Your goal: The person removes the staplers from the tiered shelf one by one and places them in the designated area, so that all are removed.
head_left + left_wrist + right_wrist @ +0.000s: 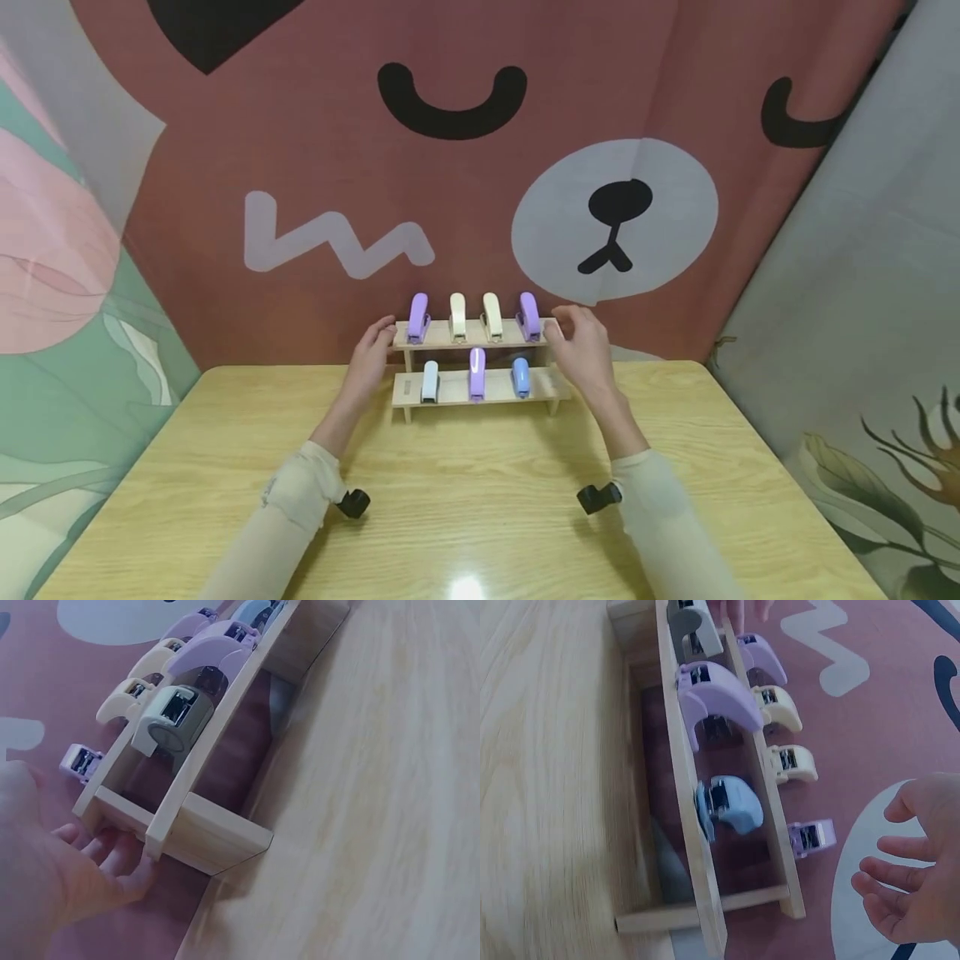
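A two-tier wooden rack [453, 388] stands at the back of the table with small staplers on both shelves. On the upper shelf are a purple stapler [417, 318], two cream staplers [457, 317] and another purple stapler [528, 317]. The lower shelf carries a white stapler [430, 382], a light purple stapler [477, 373] and a blue stapler [255, 612]. My left hand [370, 358] is at the rack's left end, its loosely bent fingers [120, 859] against the end piece. Beside the right end is my right hand [588, 350], fingers relaxed and apart from the wood in the right wrist view.
A wooden table [472, 475] stretches in front of the rack. Directly behind it hangs a reddish-brown curtain [322, 150] with a bear face. Patterned fabric [877, 292] flanks the table on the right, and more [52, 275] on the left.
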A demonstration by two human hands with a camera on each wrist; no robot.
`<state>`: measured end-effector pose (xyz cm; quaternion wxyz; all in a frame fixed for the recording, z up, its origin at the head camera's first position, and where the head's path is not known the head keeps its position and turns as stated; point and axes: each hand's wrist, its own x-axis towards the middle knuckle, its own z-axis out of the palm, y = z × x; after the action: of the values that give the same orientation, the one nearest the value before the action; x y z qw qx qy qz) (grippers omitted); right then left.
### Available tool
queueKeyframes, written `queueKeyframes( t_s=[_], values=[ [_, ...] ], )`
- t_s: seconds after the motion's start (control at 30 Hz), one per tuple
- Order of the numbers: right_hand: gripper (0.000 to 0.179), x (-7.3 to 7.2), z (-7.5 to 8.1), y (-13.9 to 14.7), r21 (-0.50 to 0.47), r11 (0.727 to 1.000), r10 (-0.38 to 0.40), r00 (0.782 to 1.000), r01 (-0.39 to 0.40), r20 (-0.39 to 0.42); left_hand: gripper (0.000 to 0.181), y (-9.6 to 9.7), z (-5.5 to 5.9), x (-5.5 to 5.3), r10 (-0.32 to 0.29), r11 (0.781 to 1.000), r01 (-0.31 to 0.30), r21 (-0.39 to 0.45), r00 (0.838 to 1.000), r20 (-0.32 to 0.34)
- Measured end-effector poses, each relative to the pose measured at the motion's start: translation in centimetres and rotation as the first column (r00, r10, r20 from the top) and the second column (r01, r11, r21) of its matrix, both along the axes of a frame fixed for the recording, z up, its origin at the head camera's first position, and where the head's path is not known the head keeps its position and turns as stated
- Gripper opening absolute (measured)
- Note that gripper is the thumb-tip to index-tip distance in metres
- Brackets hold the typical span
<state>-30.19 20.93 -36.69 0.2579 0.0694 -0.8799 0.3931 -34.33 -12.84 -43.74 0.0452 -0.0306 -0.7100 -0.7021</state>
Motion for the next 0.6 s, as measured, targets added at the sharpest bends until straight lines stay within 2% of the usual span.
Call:
queueKeyframes(
  t_s=[0.13,0.3,0.43,0.6],
  values=[
    [0.032,-0.3,0.1,-0.8,-0.045,0.999,-0.003,1.0,0.004,0.004,0.051,0.6,-0.3,0.0,-0.005,0.999,0.005,0.032,1.0,-0.014],
    [0.033,-0.6,-0.5,-0.9,-0.049,0.999,-0.016,0.999,0.018,0.043,0.05,1.3,-1.1,-0.1,0.016,1.0,-0.016,0.01,0.999,-0.031],
    [0.034,-0.6,-1.1,-1.1,-0.045,0.999,-0.016,0.998,0.018,0.054,0.05,1.2,-1.8,0.5,0.042,0.999,-0.042,0.014,0.999,-0.028],
    [0.039,-1.1,-0.9,-1.5,-0.048,0.999,-0.016,0.999,0.018,0.051,0.05,0.7,-1.7,0.5,0.051,0.997,-0.048,0.058,0.997,-0.063]
  ],
)
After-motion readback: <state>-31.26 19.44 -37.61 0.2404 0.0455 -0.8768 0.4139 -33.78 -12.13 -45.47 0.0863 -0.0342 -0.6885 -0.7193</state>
